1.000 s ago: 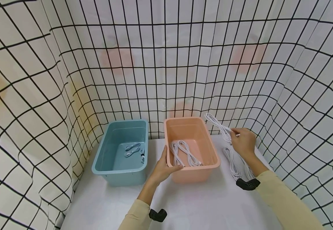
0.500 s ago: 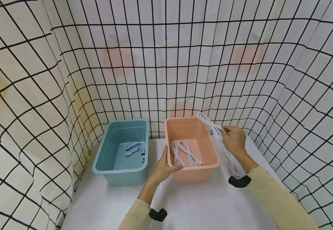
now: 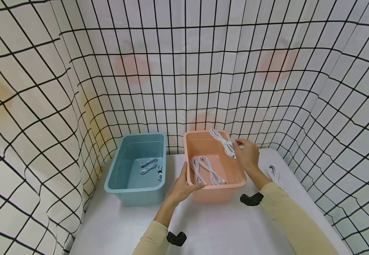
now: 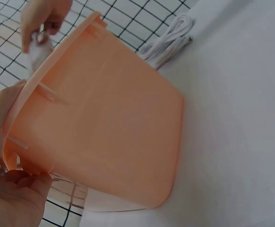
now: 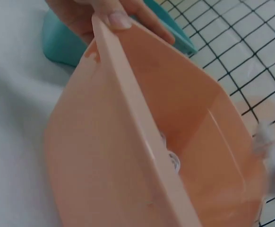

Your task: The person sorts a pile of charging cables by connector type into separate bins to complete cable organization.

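My right hand pinches one end of a bundled white cable and holds it above the right side of the orange bin. The bundle slants up and left from the fingers, over the bin's opening. At the bin's front left corner my left hand grips the rim, thumb over the front edge. The left wrist view shows its fingers curled under that rim. Inside the bin, white cable bundles lie on the floor at the front. The held bundle is blurred in the right wrist view.
Left of the orange bin stands a blue bin with several small cable bundles in it. Another white cable bundle lies on the table at right, partly behind the right sleeve. Black wire mesh encloses the back and sides.
My right hand has moved left with the white cable bundle, from beside the orange bin to above it. The left hand keeps its grip on the rim.
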`<state>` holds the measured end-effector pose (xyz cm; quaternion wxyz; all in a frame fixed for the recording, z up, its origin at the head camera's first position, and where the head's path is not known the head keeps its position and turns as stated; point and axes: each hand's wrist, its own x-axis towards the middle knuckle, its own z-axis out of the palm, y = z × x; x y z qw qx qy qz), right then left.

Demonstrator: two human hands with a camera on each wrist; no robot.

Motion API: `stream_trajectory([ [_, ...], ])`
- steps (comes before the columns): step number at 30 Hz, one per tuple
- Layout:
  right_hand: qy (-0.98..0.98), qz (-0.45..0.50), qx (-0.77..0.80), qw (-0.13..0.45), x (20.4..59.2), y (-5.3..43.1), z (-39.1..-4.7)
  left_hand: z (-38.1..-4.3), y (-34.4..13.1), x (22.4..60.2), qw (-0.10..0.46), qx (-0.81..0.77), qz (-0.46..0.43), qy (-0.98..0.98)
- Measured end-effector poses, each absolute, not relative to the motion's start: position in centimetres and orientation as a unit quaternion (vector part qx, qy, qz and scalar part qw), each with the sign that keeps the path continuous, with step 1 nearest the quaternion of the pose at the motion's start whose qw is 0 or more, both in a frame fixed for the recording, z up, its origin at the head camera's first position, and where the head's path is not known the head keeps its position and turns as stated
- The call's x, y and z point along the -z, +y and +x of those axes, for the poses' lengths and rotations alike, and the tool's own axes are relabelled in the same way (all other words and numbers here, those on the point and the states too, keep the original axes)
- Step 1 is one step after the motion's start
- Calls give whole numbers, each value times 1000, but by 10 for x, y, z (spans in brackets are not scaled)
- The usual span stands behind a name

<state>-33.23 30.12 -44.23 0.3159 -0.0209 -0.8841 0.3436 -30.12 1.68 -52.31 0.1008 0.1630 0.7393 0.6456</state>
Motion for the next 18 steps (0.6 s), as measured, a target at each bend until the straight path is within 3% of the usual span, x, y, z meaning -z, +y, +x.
stream_trajectory([
  [5,-883,-60,-375,276,449,300,-335,-302,15,523,101,-644,169,739],
  [18,-880,-70,-374,284,456,317,-331,-301,16,524,110,-653,154,733],
])
